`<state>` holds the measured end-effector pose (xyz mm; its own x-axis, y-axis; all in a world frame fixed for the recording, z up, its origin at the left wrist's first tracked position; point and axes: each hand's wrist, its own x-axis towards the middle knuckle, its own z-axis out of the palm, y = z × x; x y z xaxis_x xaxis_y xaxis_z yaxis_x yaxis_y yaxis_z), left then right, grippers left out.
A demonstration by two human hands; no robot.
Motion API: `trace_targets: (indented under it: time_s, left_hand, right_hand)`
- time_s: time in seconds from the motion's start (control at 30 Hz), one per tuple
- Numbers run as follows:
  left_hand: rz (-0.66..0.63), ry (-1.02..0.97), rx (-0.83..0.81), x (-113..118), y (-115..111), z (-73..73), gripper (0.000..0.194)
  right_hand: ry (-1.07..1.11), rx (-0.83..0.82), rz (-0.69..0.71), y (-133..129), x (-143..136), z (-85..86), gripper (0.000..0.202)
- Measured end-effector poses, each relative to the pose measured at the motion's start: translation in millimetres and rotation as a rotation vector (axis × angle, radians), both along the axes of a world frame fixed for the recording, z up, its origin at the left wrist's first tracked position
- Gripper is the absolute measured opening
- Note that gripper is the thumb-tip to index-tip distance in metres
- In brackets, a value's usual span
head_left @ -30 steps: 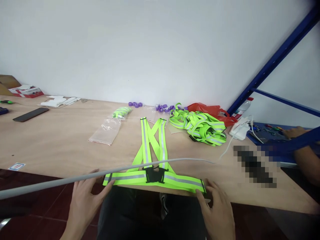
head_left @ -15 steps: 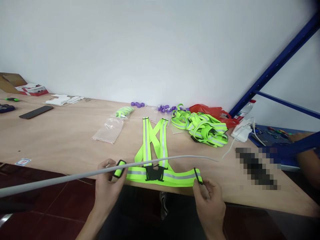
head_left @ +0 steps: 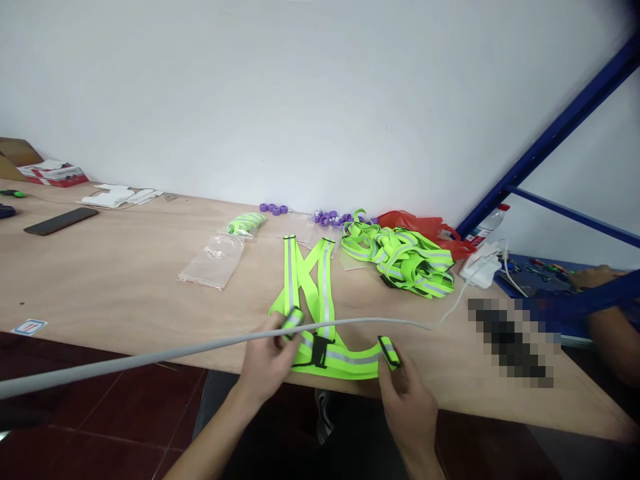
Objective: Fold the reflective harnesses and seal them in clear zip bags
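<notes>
A neon-yellow reflective vest (head_left: 326, 287) made of elastic straps with grey stripes lies at the table's front edge, its upper straps crossing in an X. My left hand (head_left: 267, 363) is closed on the left end of its waist strap, where a black-edged adjuster shows. On the other side, my right hand (head_left: 410, 400) pinches the strap's right end by a similar black slider. Between them sits the black buckle (head_left: 319, 351). A grey cable (head_left: 210, 345) crosses in front of the vest and hides part of the left fingers.
Behind lie a heap of similar straps (head_left: 415, 260), a red plastic bag (head_left: 425, 223), purple knobs (head_left: 327, 218), a packed vest (head_left: 245, 224) and a clear bag (head_left: 213, 263). A white power strip (head_left: 481, 265) stands right. Another person's arm (head_left: 613, 327) is beyond the blue frame (head_left: 550, 137).
My left hand has moved right, bringing the left strap end inward over the vest near the buckle. My right hand has shifted slightly left with its strap end.
</notes>
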<state>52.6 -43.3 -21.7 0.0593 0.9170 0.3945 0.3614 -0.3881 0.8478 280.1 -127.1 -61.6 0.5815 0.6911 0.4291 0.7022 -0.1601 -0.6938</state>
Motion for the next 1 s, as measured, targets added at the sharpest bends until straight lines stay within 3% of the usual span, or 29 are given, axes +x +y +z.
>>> trace_targets:
  time_s: [0.1,0.2,0.27,0.37,0.5,0.6,0.7,0.83,0.97,1.0]
  left_hand:
    - [0.224,-0.163,-0.159,-39,3,-15.6,0.031]
    - [0.343,-0.107,-0.214,-76,0,-27.0,0.039]
    - [0.387,-0.044,-0.196,-90,-4,-29.8,0.042]
    - [0.415,-0.001,-0.159,-95,-10,-26.4,0.043]
    - [0.353,0.04,-0.156,-83,-13,-9.9,0.048]
    - [0.291,0.062,-0.041,-62,-10,7.0,0.051]
    - [0.148,0.053,0.127,-31,-4,17.4,0.041]
    - [-0.108,0.173,0.157,13,3,14.3,0.035]
    - [-0.33,0.477,-0.015,37,6,6.2,0.012]
    - [-0.366,0.541,-0.053,39,6,5.1,0.015]
  right_hand:
    - [-0.227,0.039,-0.003,-1,10,-0.2,0.06]
    - [-0.481,0.176,0.084,0,-4,6.4,0.062]
    - [-0.555,0.204,0.289,3,-29,12.2,0.053]
    - [-0.593,0.111,0.658,10,-73,16.9,0.044]
    - [-0.623,-0.052,0.881,20,-104,13.9,0.046]
    - [-0.629,-0.095,0.921,23,-105,10.8,0.047]
    - [-0.647,-0.108,0.882,20,-107,6.1,0.048]
    - [-0.641,-0.052,0.775,9,-119,-10.0,0.049]
    - [-0.591,-0.102,0.778,-5,-130,-28.7,0.05]
    - [-0.577,-0.124,0.789,-7,-130,-31.7,0.05]
